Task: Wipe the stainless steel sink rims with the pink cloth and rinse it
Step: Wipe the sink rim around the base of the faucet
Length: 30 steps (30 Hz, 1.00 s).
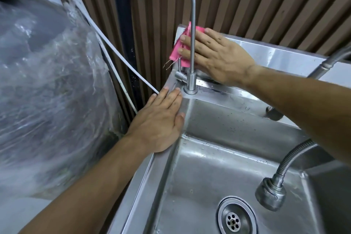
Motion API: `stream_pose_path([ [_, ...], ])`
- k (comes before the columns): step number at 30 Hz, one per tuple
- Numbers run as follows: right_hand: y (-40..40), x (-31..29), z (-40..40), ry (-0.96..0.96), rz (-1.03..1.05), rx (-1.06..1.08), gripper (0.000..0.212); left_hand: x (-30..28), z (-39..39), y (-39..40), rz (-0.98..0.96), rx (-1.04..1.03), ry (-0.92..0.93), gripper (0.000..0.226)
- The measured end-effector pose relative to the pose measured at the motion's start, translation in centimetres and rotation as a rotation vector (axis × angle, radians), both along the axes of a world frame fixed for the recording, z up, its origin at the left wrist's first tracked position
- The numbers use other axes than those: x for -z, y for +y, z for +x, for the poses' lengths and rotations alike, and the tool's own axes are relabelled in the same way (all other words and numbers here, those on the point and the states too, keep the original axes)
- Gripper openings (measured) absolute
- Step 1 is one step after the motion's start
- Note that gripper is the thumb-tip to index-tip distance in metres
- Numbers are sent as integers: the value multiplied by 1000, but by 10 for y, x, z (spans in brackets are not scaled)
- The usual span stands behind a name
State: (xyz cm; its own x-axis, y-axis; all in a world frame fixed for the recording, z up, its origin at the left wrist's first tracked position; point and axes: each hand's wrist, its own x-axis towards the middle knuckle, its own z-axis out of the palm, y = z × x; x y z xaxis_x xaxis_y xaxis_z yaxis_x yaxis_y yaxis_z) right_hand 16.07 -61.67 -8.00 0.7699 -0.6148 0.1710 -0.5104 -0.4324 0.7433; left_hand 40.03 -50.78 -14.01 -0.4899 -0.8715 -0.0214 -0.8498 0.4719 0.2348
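The stainless steel sink (218,157) fills the lower right, with its left rim (150,173) and back splash panel (281,57). My right hand (218,57) presses the pink cloth (176,51) flat against the left end of the back splash panel, behind the gooseneck tap. Its fingers lie straight over the cloth. My left hand (161,119) rests flat, fingers straight, on the sink's left rim near the back corner, fingertips beside the tap base. It holds nothing.
A thin gooseneck tap (192,24) rises from the back left corner. A flexible hose with spray head (271,194) hangs over the basin above the drain (234,218). A large plastic-wrapped bundle (47,91) stands left of the sink, with white cables (114,51) and a slatted wall behind.
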Motion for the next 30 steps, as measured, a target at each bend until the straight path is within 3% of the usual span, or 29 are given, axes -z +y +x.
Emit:
stream_pose_path([
  [2,10,0,-13,7,-7,12,58,0,1,0,2,7,2,73],
  [8,-15,-22,3,264,31,-37,61,0,-2,8,-42,-11,-47,73],
  [13,-2,5,-4,266,-12,32,67,-1,0,4,-21,7,-41,73],
  [15,6,16,-25,354,-38,40,70,0,0,5,-20,15,-48,72],
  [18,7,7,-39,351,52,-18,60,0,0,6,-29,15,-61,71],
  [22,-4,0,-22,477,9,10,66,-1,-1,7,-44,9,-63,70],
  [27,-9,-3,19,423,-3,-9,70,0,-2,5,-54,16,-58,69],
  [30,-8,-11,17,170,50,-22,63,0,-2,4,-60,14,-51,72],
])
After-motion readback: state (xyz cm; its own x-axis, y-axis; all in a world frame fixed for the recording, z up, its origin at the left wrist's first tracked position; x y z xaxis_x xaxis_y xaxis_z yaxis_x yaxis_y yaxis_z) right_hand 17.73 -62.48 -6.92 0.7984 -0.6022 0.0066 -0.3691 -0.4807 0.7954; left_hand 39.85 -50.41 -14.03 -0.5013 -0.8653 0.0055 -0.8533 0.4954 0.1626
